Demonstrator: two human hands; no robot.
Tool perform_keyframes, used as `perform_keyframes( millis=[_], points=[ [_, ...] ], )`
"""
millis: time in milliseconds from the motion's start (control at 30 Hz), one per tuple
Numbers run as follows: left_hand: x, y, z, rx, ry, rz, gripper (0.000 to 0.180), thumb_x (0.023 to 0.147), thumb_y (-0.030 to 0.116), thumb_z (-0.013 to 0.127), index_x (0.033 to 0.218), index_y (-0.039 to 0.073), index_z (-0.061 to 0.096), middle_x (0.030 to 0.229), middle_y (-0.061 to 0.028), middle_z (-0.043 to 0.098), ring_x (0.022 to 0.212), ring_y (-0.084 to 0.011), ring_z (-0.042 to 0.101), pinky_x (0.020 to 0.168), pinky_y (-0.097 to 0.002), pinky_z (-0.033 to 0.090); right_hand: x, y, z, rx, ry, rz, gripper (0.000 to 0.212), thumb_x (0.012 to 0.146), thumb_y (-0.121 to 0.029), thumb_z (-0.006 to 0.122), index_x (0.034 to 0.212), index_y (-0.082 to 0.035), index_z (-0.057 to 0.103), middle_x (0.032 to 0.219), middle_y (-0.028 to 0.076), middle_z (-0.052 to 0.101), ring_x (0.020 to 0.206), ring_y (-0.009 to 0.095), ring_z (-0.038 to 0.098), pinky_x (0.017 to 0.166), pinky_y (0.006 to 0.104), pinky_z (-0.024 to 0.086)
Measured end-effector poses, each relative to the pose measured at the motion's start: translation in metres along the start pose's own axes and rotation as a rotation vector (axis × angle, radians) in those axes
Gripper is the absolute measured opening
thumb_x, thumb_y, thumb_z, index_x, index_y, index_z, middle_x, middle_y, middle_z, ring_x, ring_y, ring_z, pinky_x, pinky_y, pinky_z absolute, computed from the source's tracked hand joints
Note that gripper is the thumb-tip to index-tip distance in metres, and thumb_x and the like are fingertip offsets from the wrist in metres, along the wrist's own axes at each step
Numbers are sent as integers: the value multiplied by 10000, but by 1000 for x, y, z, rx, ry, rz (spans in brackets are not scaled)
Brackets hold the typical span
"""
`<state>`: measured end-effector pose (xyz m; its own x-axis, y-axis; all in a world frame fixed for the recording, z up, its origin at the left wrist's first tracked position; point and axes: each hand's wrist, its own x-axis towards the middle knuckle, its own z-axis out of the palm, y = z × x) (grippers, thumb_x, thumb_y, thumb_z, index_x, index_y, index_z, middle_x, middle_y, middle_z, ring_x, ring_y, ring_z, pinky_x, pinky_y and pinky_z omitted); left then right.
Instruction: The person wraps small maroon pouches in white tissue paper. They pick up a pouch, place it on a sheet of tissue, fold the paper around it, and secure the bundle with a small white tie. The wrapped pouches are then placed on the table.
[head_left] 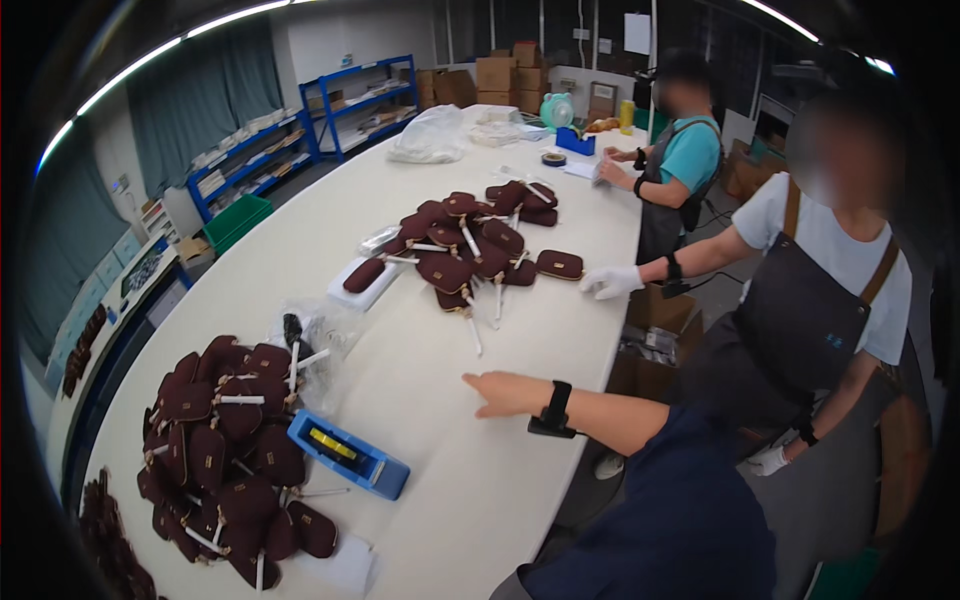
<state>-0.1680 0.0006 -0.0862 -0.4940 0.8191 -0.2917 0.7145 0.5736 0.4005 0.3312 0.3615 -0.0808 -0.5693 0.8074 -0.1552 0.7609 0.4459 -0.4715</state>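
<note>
My right hand (503,393) reaches out over the white table (440,440) with a black band on its wrist. Its forefinger is stretched out, and nothing is held in it. My left hand is out of view. To the left of the right hand, a blue tape dispenser (350,457) with a yellow roll stands beside a large heap of small dark maroon zip pouches (245,497), several with white strips hanging from them. Farther up the table lies a second heap of such pouches (445,272). A lone pouch (560,264) sits at its right side.
A co-worker's white-gloved hand (612,282) rests at the table edge near the lone pouch. Another person (690,160) handles something at the far end. Clear plastic bags (330,345) lie by the near heap. Blue shelves (362,105) and cardboard boxes (497,74) stand behind.
</note>
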Motion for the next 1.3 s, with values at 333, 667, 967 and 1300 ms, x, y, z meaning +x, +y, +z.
perform_keyframes(
  millis=[333,667,967,1300],
  points=[
    [4,-4,26,323,-137,146,1152,589,422,895,1453,-37,286,1287,-406,445,1205,-527,447,1047,-507,380,-103,-25,21,-166,-194,66,1052,666,-359,868,1466,-11,280,1507,288,188,1443,459,127,980,691,397],
    [16,-40,47,643,-161,231,1302,613,691,759,1481,-85,175,1333,-471,352,1236,-567,405,1074,-537,343,-105,-36,31,-287,-221,77,1172,647,-433,870,1505,-18,188,1538,356,62,1443,521,44,955,730,368],
    [8,-21,40,526,-185,153,1266,620,585,824,1510,-17,154,1363,-479,303,1255,-577,380,1087,-545,337,-105,-37,33,-327,-243,74,1174,662,-480,847,1507,-9,181,1537,365,51,1431,548,40,948,730,373],
    [3,-3,33,379,-197,39,1216,612,387,892,1519,41,161,1391,-509,202,1301,-615,281,1111,-568,299,-96,-37,28,-349,-225,81,1189,651,-496,846,1507,-6,181,1534,368,55,1425,555,48,952,733,369]
  ],
)
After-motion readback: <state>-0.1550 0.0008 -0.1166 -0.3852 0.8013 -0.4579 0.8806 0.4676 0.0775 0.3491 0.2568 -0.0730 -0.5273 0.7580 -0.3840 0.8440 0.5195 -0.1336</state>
